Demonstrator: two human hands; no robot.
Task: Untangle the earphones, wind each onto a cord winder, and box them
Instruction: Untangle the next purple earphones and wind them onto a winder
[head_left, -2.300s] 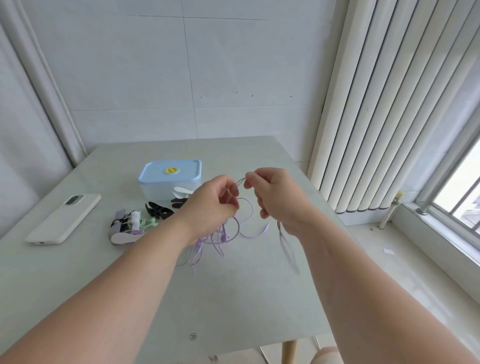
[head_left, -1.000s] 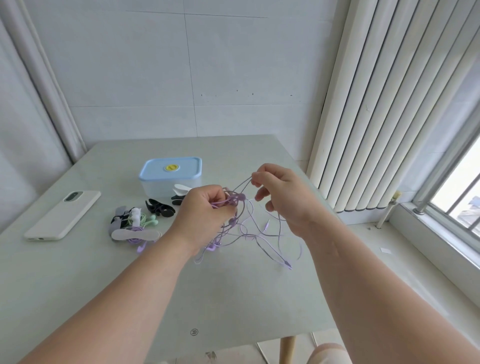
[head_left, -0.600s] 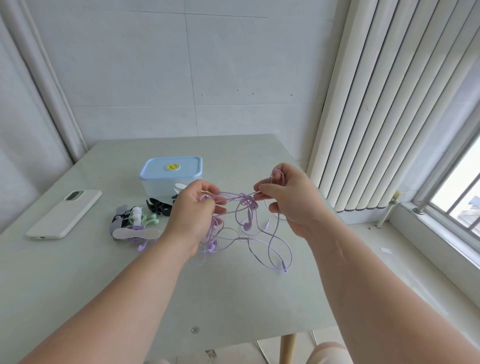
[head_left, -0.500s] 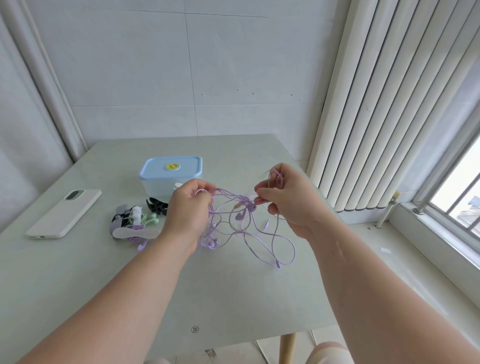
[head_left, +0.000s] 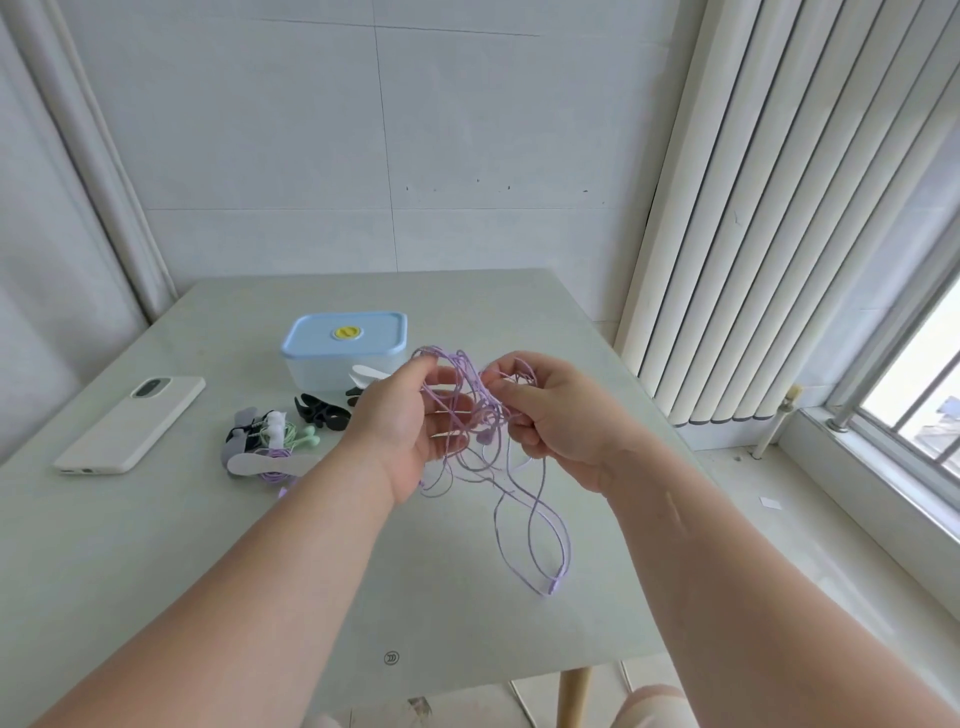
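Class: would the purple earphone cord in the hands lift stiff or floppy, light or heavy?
Probably floppy: the purple earphone cord droops in loops below the left hand and right hand. Likely light: fingers alone carry it.

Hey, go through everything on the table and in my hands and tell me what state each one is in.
purple earphones: tangled, held in the air, loops hanging down.
left hand: grips the tangle.
right hand: fingers pinch the cord.
box: lid on, closed.
phone: lying face down.
black winder: lying flat, no cord on it.
green earphones: heaped with other cords and winders.
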